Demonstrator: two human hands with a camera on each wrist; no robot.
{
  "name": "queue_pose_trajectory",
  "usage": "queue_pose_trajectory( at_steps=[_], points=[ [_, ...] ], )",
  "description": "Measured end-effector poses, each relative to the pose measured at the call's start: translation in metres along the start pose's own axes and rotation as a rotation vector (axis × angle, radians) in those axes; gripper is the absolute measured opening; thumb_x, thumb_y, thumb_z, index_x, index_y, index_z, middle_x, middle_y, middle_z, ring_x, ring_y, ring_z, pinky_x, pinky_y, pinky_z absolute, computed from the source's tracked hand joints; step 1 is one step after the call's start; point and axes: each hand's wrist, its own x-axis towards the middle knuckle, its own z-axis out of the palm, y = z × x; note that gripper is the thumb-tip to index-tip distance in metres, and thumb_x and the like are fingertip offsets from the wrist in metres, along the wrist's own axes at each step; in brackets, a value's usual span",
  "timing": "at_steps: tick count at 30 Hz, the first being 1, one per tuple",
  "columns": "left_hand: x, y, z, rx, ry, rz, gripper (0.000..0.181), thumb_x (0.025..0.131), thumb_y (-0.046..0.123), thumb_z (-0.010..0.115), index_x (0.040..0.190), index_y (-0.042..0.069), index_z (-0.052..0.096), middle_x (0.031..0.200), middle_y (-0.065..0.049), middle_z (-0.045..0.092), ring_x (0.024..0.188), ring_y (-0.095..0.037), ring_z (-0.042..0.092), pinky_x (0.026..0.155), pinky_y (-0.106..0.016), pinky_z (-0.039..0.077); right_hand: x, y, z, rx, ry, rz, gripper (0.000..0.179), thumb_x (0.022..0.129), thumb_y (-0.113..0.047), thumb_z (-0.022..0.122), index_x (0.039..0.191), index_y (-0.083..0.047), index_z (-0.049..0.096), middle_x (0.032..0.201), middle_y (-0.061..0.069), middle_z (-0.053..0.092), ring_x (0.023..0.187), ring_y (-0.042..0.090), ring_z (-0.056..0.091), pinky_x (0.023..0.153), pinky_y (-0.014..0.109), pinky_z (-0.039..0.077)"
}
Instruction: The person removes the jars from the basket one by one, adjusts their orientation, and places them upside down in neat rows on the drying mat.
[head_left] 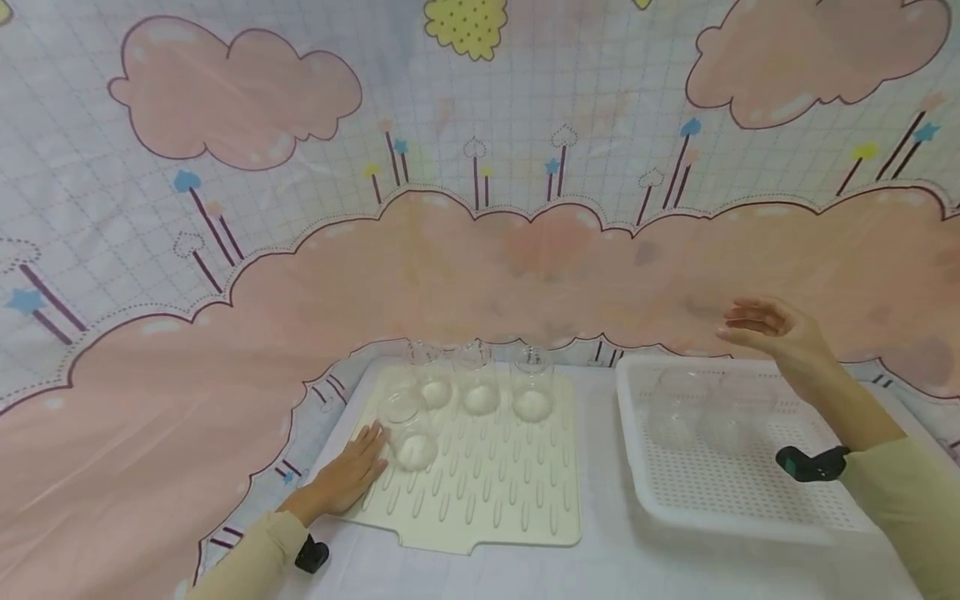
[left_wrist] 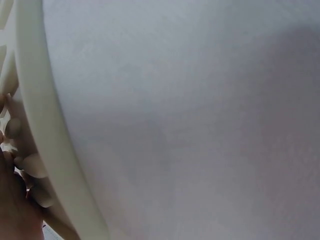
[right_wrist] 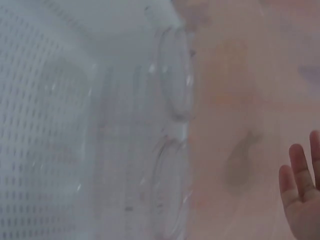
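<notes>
My left hand (head_left: 351,473) rests with straight fingers on the left part of a cream drying tray (head_left: 517,500). Its fingertips lie beside a clear glass (head_left: 415,450); whether they touch it I cannot tell. Behind that glass, a row of three clear glasses (head_left: 480,398) stands on the tray. Raised over the back of a white perforated basket (head_left: 637,467), my right hand (head_left: 776,329) holds nothing, its fingers loosely bent. Two clear glasses (head_left: 675,412) stand side by side inside the basket. The left wrist view catches only part of the left hand (left_wrist: 17,212) by the tray's rim.
A white cloth (head_left: 600,533) covers the table under tray and basket. Behind them hangs a curtain (head_left: 465,275) printed with peach clouds. Dark wrist cameras (head_left: 311,554) sit on both sleeves. The basket's walls rise around its glasses.
</notes>
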Motion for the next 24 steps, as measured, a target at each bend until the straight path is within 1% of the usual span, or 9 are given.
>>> queue_pose_trajectory(
  at_steps=[6,9,13,15,19,21,22,23,24],
  points=[
    [0.001,0.000,-0.002,0.002,0.000,0.002,0.058,0.109,0.024,0.038,0.153,-0.010,0.022,0.160,-0.029,0.013,0.147,-0.048,0.010,0.117,-0.060,0.013,-0.005,0.022,-0.024,-0.062,-0.059,-0.010,0.050,0.095,0.006,0.062,0.130,-0.029,0.053,0.114,-0.018,0.063,0.104,-0.004,0.059,0.081,0.007,0.045],
    [0.001,-0.002,0.000,-0.008,0.019,0.018,0.059,0.108,0.024,0.040,0.152,-0.010,0.023,0.160,-0.030,0.014,0.146,-0.049,0.011,0.116,-0.061,0.015,-0.008,0.033,-0.034,-0.127,-0.090,0.015,0.057,0.095,0.005,0.062,0.134,-0.035,0.046,0.118,-0.020,0.059,0.107,-0.006,0.055,0.081,0.008,0.046],
    [0.001,-0.006,0.004,-0.048,0.054,0.052,0.059,0.108,0.025,0.040,0.151,-0.012,0.025,0.158,-0.033,0.017,0.144,-0.052,0.013,0.114,-0.064,0.015,-0.014,0.046,-0.047,-0.264,-0.136,0.043,0.064,0.097,-0.002,0.062,0.141,-0.041,0.035,0.125,-0.023,0.051,0.111,-0.010,0.049,0.078,0.008,0.044],
    [0.001,-0.007,0.006,-0.057,0.067,0.061,0.059,0.108,0.026,0.040,0.151,-0.012,0.026,0.157,-0.034,0.018,0.144,-0.053,0.014,0.114,-0.065,0.016,-0.017,0.052,-0.052,-0.289,-0.158,0.043,0.067,0.098,-0.002,0.062,0.143,-0.040,0.032,0.126,-0.025,0.049,0.112,-0.011,0.047,0.078,0.008,0.044],
    [0.001,-0.009,0.008,-0.047,0.083,0.066,0.059,0.108,0.027,0.040,0.151,-0.011,0.028,0.157,-0.034,0.019,0.143,-0.053,0.015,0.113,-0.065,0.017,-0.023,0.064,-0.061,-0.246,-0.211,0.037,0.072,0.096,0.006,0.059,0.144,-0.041,0.032,0.126,-0.028,0.051,0.111,-0.012,0.049,0.077,0.010,0.045],
    [0.001,-0.010,0.009,-0.037,0.081,0.065,0.058,0.108,0.027,0.039,0.151,-0.011,0.028,0.157,-0.034,0.019,0.144,-0.052,0.015,0.113,-0.065,0.017,-0.026,0.070,-0.064,-0.257,-0.229,0.043,0.073,0.096,0.007,0.059,0.142,-0.042,0.032,0.125,-0.030,0.051,0.110,-0.013,0.050,0.077,0.011,0.046],
    [0.001,-0.009,0.008,-0.041,0.083,0.067,0.058,0.108,0.027,0.040,0.150,-0.011,0.028,0.156,-0.034,0.020,0.143,-0.053,0.015,0.113,-0.065,0.017,-0.027,0.073,-0.065,-0.248,-0.243,0.052,0.074,0.095,0.007,0.060,0.143,-0.042,0.032,0.125,-0.030,0.051,0.110,-0.013,0.049,0.086,0.020,0.050],
    [0.001,-0.008,0.007,-0.035,0.082,0.064,0.058,0.108,0.027,0.041,0.150,-0.012,0.029,0.156,-0.034,0.020,0.143,-0.053,0.016,0.113,-0.065,0.018,-0.028,0.075,-0.066,-0.247,-0.256,0.066,0.075,0.095,0.006,0.060,0.144,-0.042,0.032,0.125,-0.031,0.050,0.110,-0.014,0.048,0.094,0.033,0.051],
    [0.001,-0.008,0.007,-0.024,0.079,0.063,0.058,0.108,0.027,0.040,0.150,-0.012,0.029,0.157,-0.034,0.020,0.143,-0.053,0.016,0.113,-0.065,0.018,-0.029,0.078,-0.067,-0.252,-0.265,0.085,0.075,0.095,0.005,0.061,0.145,-0.043,0.031,0.124,-0.031,0.049,0.109,-0.016,0.046,0.100,0.046,0.048]
  ],
)
